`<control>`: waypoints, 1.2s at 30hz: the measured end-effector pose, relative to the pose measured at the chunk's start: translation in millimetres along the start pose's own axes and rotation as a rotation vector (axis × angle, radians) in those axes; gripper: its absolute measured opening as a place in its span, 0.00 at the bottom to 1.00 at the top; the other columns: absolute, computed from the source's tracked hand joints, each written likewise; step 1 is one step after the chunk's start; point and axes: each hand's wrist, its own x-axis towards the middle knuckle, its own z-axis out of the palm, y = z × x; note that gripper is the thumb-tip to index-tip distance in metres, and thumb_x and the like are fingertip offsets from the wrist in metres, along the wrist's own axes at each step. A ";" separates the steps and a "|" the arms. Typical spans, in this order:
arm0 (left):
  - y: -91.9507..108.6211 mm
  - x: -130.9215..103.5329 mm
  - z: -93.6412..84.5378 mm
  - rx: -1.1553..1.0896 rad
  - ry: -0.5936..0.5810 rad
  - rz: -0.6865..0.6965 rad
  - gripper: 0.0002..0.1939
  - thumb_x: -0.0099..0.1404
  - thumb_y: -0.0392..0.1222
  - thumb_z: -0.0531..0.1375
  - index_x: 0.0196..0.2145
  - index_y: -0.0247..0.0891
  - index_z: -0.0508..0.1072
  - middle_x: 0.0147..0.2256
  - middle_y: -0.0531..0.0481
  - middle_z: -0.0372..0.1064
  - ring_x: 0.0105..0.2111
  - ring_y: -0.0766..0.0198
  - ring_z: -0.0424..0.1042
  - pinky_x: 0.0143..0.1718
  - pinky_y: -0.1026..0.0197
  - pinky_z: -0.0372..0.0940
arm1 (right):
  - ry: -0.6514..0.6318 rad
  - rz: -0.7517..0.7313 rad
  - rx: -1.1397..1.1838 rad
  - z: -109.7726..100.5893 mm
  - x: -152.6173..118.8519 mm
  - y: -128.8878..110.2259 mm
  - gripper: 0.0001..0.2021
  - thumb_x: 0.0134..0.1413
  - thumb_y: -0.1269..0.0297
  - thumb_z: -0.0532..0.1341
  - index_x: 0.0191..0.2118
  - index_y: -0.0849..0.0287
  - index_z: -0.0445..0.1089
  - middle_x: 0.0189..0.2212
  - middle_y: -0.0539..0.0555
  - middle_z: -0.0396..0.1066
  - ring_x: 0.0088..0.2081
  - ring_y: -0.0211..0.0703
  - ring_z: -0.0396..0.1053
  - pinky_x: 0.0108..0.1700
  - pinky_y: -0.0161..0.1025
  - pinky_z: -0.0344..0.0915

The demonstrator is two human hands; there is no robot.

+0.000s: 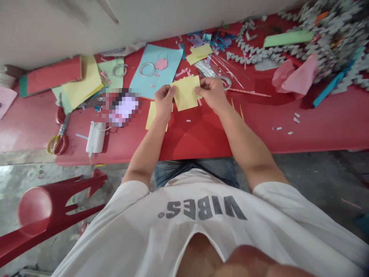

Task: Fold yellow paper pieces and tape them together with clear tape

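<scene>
Between my two hands is a yellow sheet of paper [186, 94], lifted over the red table and facing me. My left hand [165, 100] pinches its upper left corner between thumb and fingers. The upper right corner is pinched by my right hand [211, 92]. Under my left wrist lies another yellow piece of paper [151, 117], partly hidden by the forearm. A light blue sheet [170, 61] with a wire ring [147, 69] and a pink paper shape [161, 64] on it lies beyond my left hand. Close past my right hand are thin silver wires [209, 69].
Scissors [62, 132], a white power bank or similar box [96, 137] and a blurred-out phone [123, 109] lie on the left. Grey paper chains [325, 34] and pink crumpled paper [301, 77] heap at the right. A red plastic chair [57, 204] stands at lower left.
</scene>
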 end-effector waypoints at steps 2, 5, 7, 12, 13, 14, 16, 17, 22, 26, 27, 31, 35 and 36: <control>1.1 -1.6 1.5 0.024 0.030 0.042 0.18 0.68 0.49 0.68 0.26 0.41 0.67 0.23 0.58 0.56 0.21 0.71 0.60 0.24 0.66 0.60 | 0.001 0.018 0.032 1.6 -0.7 -1.6 0.15 0.52 0.49 0.74 0.33 0.53 0.73 0.30 0.51 0.73 0.37 0.51 0.74 0.47 0.55 0.77; 2.4 -3.0 2.8 0.060 0.021 0.091 0.19 0.68 0.47 0.68 0.24 0.41 0.67 0.22 0.58 0.55 0.22 0.70 0.60 0.25 0.66 0.61 | 0.002 0.018 0.049 3.8 -2.3 -5.7 0.15 0.51 0.49 0.73 0.34 0.52 0.73 0.32 0.51 0.75 0.38 0.53 0.75 0.47 0.57 0.77; 3.1 -2.9 2.5 0.071 0.007 0.111 0.19 0.68 0.48 0.68 0.24 0.41 0.67 0.22 0.57 0.57 0.23 0.69 0.63 0.27 0.65 0.62 | 0.000 0.016 0.049 4.5 -3.2 -8.1 0.15 0.51 0.48 0.73 0.35 0.52 0.73 0.32 0.51 0.75 0.38 0.53 0.76 0.47 0.58 0.78; 5.8 -3.8 1.3 0.061 -0.061 0.143 0.11 0.66 0.50 0.70 0.35 0.42 0.76 0.29 0.55 0.69 0.28 0.67 0.70 0.31 0.64 0.67 | 0.021 -0.038 -0.016 3.3 -5.0 -12.8 0.16 0.52 0.47 0.73 0.37 0.51 0.72 0.33 0.51 0.74 0.41 0.53 0.76 0.49 0.57 0.78; 7.2 -5.2 1.7 0.078 -0.069 0.168 0.10 0.65 0.49 0.70 0.37 0.43 0.77 0.31 0.54 0.70 0.30 0.67 0.72 0.33 0.64 0.67 | 0.037 -0.065 -0.044 2.9 -5.7 -14.3 0.16 0.53 0.47 0.73 0.38 0.50 0.72 0.34 0.51 0.74 0.41 0.53 0.76 0.50 0.57 0.77; 9.1 -7.1 2.2 0.105 -0.069 0.203 0.09 0.64 0.47 0.71 0.38 0.43 0.78 0.32 0.54 0.72 0.31 0.67 0.72 0.35 0.63 0.68 | 0.053 -0.097 -0.073 2.5 -6.6 -16.0 0.15 0.54 0.47 0.72 0.38 0.50 0.72 0.35 0.51 0.74 0.42 0.53 0.75 0.52 0.56 0.77; 13.9 -11.9 3.3 0.166 -0.048 0.286 0.05 0.65 0.43 0.70 0.37 0.44 0.78 0.34 0.53 0.73 0.34 0.66 0.73 0.38 0.63 0.69 | 0.080 -0.173 -0.130 1.4 -8.7 -19.8 0.14 0.57 0.49 0.71 0.38 0.49 0.71 0.40 0.53 0.74 0.45 0.53 0.75 0.54 0.57 0.75; 16.6 -14.5 3.7 0.190 -0.032 0.323 0.03 0.65 0.42 0.69 0.37 0.44 0.79 0.35 0.53 0.74 0.35 0.65 0.74 0.40 0.62 0.69 | 0.092 -0.210 -0.161 0.6 -9.7 -21.3 0.13 0.58 0.50 0.71 0.38 0.49 0.71 0.44 0.53 0.74 0.47 0.54 0.74 0.56 0.58 0.74; 22.2 -21.2 -2.0 0.279 -0.020 0.457 0.02 0.66 0.41 0.67 0.37 0.46 0.77 0.43 0.49 0.76 0.50 0.55 0.75 0.59 0.46 0.67 | 0.148 -0.321 -0.294 -4.9 -11.0 -18.8 0.08 0.61 0.55 0.68 0.39 0.49 0.70 0.53 0.53 0.68 0.54 0.57 0.70 0.59 0.63 0.71; 16.8 -19.1 -7.2 0.355 -0.001 0.523 0.05 0.63 0.43 0.70 0.33 0.46 0.77 0.53 0.46 0.71 0.60 0.46 0.68 0.67 0.36 0.57 | 0.160 -0.343 -0.325 -6.2 -9.8 -11.2 0.06 0.61 0.59 0.66 0.38 0.50 0.69 0.53 0.54 0.66 0.55 0.58 0.69 0.59 0.64 0.71; 15.6 -18.3 -6.6 0.351 0.023 0.515 0.06 0.63 0.45 0.70 0.33 0.46 0.77 0.56 0.46 0.69 0.62 0.45 0.66 0.68 0.36 0.57 | 0.161 -0.342 -0.326 -5.6 -9.9 -10.2 0.05 0.61 0.59 0.66 0.38 0.50 0.69 0.52 0.55 0.66 0.55 0.58 0.69 0.58 0.63 0.71; 11.8 -11.7 0.4 0.134 0.112 0.355 0.15 0.64 0.55 0.69 0.45 0.50 0.76 0.59 0.46 0.68 0.64 0.47 0.65 0.63 0.45 0.66 | 0.195 -0.358 -0.324 -1.9 -11.7 -10.2 0.04 0.63 0.58 0.64 0.38 0.50 0.70 0.51 0.55 0.66 0.54 0.57 0.69 0.58 0.61 0.72; 4.9 -1.0 1.4 -0.129 -0.103 0.003 0.27 0.67 0.70 0.59 0.44 0.42 0.76 0.43 0.43 0.77 0.51 0.49 0.78 0.48 0.50 0.76 | 0.154 -0.372 -0.333 -2.6 -13.3 -11.4 0.02 0.62 0.60 0.64 0.37 0.49 0.71 0.50 0.54 0.66 0.55 0.57 0.68 0.59 0.62 0.71; 2.9 0.6 0.4 -0.123 -0.136 -0.028 0.30 0.67 0.72 0.58 0.40 0.40 0.77 0.39 0.43 0.78 0.48 0.49 0.79 0.45 0.51 0.77 | 0.124 -0.378 -0.331 -3.5 -13.4 -11.4 0.01 0.61 0.62 0.64 0.36 0.48 0.72 0.50 0.54 0.66 0.55 0.57 0.68 0.59 0.62 0.71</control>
